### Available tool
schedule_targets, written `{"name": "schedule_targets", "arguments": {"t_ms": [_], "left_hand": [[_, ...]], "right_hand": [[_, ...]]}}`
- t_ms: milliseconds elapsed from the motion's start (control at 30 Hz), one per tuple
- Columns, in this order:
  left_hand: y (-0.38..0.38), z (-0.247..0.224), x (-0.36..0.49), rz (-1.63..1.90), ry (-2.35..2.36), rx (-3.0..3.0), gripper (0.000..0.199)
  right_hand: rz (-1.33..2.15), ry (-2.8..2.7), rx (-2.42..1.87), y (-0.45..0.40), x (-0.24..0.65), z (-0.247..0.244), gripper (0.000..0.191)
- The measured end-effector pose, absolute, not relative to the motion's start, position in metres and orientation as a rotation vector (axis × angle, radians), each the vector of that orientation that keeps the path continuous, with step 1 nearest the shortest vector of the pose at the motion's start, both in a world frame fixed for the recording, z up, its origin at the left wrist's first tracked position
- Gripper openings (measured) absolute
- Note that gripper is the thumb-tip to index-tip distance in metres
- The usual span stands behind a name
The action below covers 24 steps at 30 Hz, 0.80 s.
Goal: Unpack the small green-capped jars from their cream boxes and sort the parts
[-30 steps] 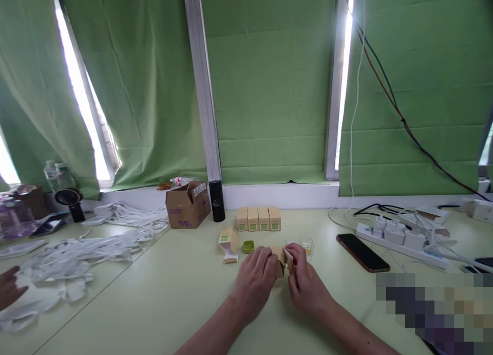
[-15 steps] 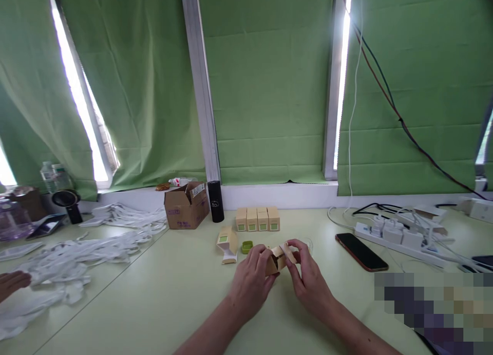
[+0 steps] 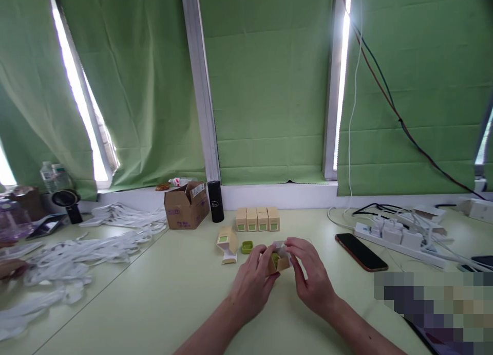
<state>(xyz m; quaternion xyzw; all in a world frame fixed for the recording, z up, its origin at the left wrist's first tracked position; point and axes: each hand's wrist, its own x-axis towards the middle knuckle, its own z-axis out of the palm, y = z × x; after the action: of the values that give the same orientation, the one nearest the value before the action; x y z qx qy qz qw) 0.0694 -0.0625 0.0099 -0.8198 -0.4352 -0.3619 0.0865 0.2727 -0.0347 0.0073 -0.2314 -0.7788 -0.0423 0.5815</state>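
Reaches forward over the pale table (image 3: pixel 154 309) with both forearms (image 3: pixel 213 324), slanting inward from the lower edge toward a small carton (image 3: pixel 284 264) just right of centre. Grips the small carton with the left hand (image 3: pixel 250 280), back of the hand upward, fingers curled over the left side, thumb low at the near edge. Touches the open end with the right hand (image 3: pixel 314 278), loosely curved, fingertips at the raised pale-lined flap, thumb near the right edge; cannot tell whether pinching or merely resting there. Has the two hands slightly apart, with the carton between.

Cannot read any wording: only green square labels on the row of four closed cartons (image 3: pixel 258 220) beyond and on the opened carton (image 3: pixel 227 238) beside a green dish (image 3: pixel 247 247); purple print on the cardboard box (image 3: pixel 185 211); white marks on the black cylinder (image 3: pixel 216 201).

Points the carton's opening upward and rightward, with a green piece (image 3: pixel 276 260) visible inside. Cannot make out the long axis, being partly covered by the left fingers.
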Motion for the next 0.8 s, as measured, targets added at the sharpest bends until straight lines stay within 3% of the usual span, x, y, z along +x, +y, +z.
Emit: {"name": "schedule_targets", "arguments": {"t_ms": [167,467,800], "left_hand": [[-0.0617,0.0077,0.0692,-1.066,-1.277,-2.411,0.074],[-0.0592,0.0049,0.0677,-1.076,-1.286,-2.384,0.074],[-0.0582,0.0047,0.0668,-1.068,-1.259,-2.315,0.072]], "right_hand": [[-0.227,-1.9,-0.471,-0.036,0.2751,0.0087,0.057],[-0.325,-1.978,-0.49,-0.0366,0.2781,0.0113,0.062],[-0.209,-1.897,-0.683,-0.0358,0.2734,0.0088,0.032]]}}
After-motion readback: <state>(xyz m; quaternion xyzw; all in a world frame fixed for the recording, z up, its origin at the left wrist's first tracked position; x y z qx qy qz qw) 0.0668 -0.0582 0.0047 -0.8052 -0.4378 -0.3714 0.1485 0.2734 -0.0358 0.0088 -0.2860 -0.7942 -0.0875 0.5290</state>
